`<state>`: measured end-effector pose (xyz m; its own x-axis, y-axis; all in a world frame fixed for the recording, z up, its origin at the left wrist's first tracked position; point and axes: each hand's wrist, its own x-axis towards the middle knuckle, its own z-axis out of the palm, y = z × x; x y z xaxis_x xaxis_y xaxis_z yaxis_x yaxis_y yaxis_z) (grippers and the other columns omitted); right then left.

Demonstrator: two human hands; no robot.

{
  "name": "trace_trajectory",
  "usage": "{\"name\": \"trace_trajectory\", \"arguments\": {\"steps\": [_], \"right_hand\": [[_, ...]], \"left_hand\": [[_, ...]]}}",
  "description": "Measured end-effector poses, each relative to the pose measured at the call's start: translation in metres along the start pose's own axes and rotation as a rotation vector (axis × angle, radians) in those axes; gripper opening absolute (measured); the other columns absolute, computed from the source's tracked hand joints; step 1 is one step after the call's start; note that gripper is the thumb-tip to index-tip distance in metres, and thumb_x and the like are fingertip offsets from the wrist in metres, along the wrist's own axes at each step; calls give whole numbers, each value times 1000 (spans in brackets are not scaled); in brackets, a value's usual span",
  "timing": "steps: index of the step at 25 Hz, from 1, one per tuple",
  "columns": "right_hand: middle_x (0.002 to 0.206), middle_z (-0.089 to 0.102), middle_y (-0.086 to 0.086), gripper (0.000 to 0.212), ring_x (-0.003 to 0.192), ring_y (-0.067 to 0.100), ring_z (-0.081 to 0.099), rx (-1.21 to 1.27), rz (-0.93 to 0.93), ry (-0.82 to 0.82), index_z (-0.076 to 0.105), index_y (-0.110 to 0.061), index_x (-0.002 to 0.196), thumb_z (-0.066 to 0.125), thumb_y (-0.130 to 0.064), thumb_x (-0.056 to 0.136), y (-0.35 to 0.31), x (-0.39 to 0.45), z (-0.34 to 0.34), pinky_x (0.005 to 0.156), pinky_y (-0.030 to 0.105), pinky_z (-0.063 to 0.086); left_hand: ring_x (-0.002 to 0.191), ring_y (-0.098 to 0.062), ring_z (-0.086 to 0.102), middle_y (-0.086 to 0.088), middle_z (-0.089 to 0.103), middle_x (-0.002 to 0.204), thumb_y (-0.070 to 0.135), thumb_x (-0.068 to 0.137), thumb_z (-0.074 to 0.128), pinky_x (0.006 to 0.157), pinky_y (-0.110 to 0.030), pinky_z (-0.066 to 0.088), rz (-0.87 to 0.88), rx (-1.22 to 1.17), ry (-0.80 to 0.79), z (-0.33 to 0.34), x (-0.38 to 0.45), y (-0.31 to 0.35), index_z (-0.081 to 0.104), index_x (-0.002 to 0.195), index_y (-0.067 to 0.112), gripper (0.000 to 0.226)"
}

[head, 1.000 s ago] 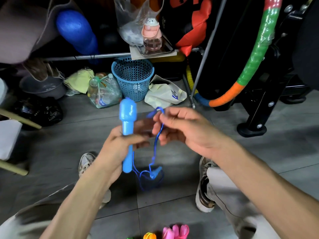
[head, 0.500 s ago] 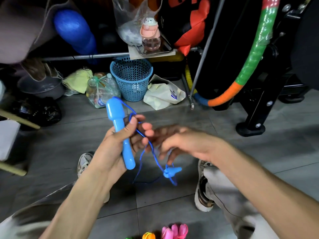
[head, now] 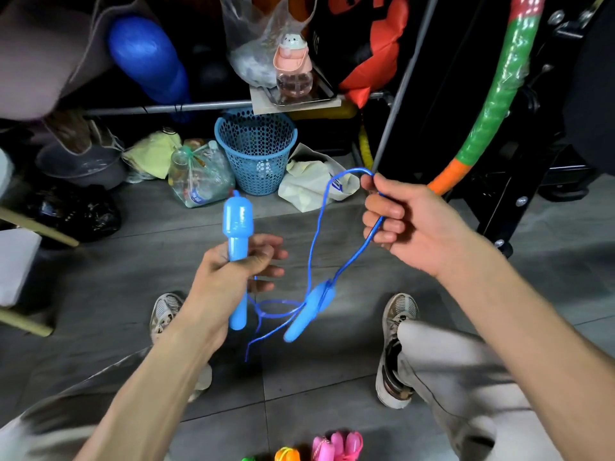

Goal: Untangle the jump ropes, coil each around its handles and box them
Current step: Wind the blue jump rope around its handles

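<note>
My left hand (head: 233, 277) grips one blue jump-rope handle (head: 237, 227) upright by its narrow shaft. The thin blue rope (head: 316, 227) loops from below that handle up to my right hand (head: 409, 227), which pinches it and holds it raised to the right. The second blue handle (head: 309, 311) dangles blurred on the rope between my hands, above the floor. Pink (head: 339, 445) and orange (head: 287, 454) handles of other ropes lie at the bottom edge, partly cut off.
I sit on a grey tiled floor (head: 133, 277) with my shoes (head: 397, 344) on either side. A blue mesh basket (head: 256, 151), plastic bags, a bottle and a multicoloured hoop (head: 492, 111) crowd the back. Wooden sticks (head: 40, 227) lie at the left.
My right hand has pulled the rope up and out to the right, opening a long loop. The left hand has turned its handle upright, and the second handle now swings lower between my hands.
</note>
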<state>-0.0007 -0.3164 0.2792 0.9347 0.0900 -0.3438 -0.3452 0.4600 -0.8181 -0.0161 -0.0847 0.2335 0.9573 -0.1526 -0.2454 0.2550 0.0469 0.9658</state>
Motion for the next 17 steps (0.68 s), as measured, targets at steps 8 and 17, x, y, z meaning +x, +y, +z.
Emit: {"name": "trace_trajectory", "arguments": {"steps": [8,17], "right_hand": [[51,42,-6,20,42,6,38,360,67,-401,50,-15,98,30,-20,101,22,-16,31,44,19,38],[35,21,-6,28,34,7,17,211,-195,-12,60,-16,93,35,-26,100,-21,-5,-15,37,20,16]], "left_hand": [[65,-7,50,12,58,67,26,78,72,68,-25,43,13,326,-262,44,-10,-36,66,84,8,20],[47,-12,52,-9,66,69,28,87,70,44,-21,38,-40,461,-199,31,-4,-24,68,89,6,22]]}}
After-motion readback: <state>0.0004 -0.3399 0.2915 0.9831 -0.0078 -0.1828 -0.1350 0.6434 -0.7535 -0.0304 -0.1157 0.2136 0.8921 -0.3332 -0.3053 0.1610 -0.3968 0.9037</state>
